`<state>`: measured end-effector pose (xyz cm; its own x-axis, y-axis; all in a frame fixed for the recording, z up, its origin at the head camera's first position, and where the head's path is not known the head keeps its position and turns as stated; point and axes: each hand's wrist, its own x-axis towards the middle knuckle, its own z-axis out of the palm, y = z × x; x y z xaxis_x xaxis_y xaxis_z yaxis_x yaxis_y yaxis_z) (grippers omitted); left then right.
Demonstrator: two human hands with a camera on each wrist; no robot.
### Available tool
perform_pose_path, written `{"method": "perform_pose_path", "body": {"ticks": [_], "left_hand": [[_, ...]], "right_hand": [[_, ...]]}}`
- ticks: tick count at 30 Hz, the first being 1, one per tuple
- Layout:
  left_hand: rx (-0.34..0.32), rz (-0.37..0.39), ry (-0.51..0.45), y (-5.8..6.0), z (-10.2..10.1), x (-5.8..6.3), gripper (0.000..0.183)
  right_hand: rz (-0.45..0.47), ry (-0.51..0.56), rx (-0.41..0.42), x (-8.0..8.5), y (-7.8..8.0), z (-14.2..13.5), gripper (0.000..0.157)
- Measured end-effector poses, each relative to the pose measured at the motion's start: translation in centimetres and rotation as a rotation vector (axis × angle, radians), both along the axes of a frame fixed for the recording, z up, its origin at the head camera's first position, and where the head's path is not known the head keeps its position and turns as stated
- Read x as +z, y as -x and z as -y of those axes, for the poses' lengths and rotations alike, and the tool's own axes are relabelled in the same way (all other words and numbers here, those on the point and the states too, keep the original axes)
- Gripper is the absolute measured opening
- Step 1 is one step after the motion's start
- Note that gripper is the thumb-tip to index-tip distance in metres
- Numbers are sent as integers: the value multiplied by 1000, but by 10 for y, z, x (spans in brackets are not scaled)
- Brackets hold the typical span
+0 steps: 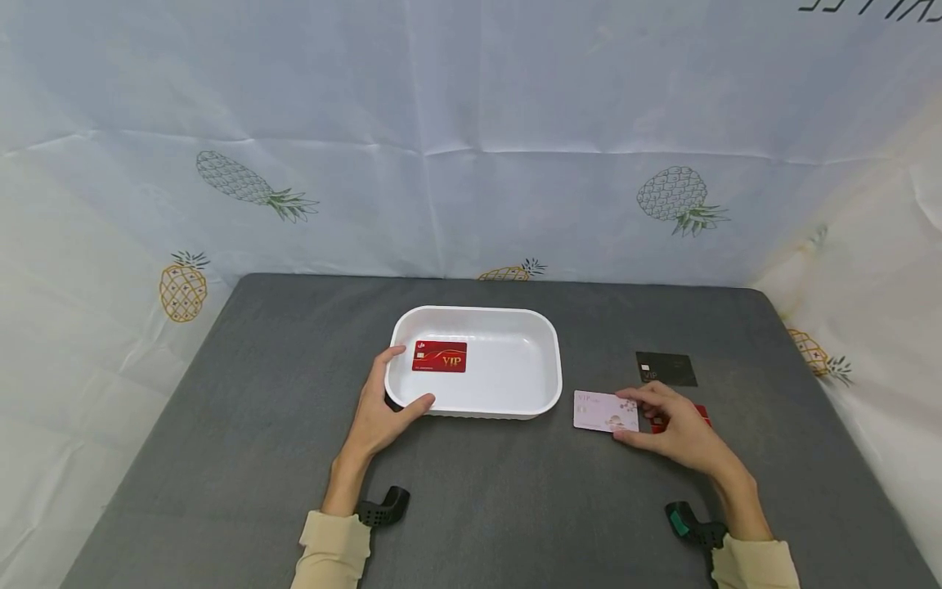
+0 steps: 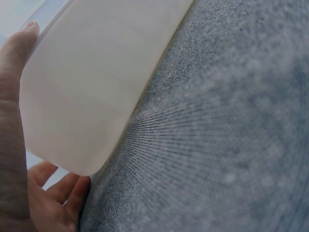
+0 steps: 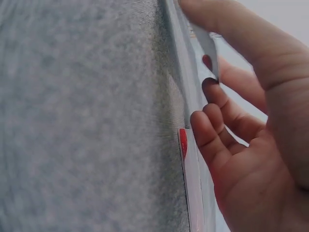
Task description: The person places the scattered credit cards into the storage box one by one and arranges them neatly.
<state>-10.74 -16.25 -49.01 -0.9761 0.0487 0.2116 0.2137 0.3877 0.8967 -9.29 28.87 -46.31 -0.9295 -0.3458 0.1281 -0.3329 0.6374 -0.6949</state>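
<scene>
My left hand (image 1: 375, 417) grips the left end of a white plastic tray (image 1: 515, 407), thumb at the front rim and fingers round the corner. In the left wrist view the tray's side wall (image 2: 91, 87) lies between thumb and fingers. A red VIP card (image 1: 439, 357) lies inside the tray at the left. To the right of the tray, my right hand (image 1: 673, 429) pinches a pink VIP card (image 1: 605, 411) by its right edge. This card shows nearly edge-on between thumb and fingertips in the right wrist view. Another red card (image 1: 702, 413) is partly hidden behind the right hand.
A black VIP card (image 1: 670, 368) lies just beyond the right hand on the grey tabletop (image 1: 500, 499). Behind the table and at both sides hangs white cloth (image 1: 456, 213) printed with pineapples. Each wrist wears a black camera mount.
</scene>
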Motion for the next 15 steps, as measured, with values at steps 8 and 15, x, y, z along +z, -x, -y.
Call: {"method": "perform_pose_path", "body": {"ticks": [8, 15], "left_hand": [[5, 14, -9, -1, -2, 2, 85], [6, 19, -13, -2, -2, 3, 85]], "right_hand": [[-36, 35, -12, 3, 4, 0, 48], [-68, 15, -31, 7, 6, -2, 49]]}}
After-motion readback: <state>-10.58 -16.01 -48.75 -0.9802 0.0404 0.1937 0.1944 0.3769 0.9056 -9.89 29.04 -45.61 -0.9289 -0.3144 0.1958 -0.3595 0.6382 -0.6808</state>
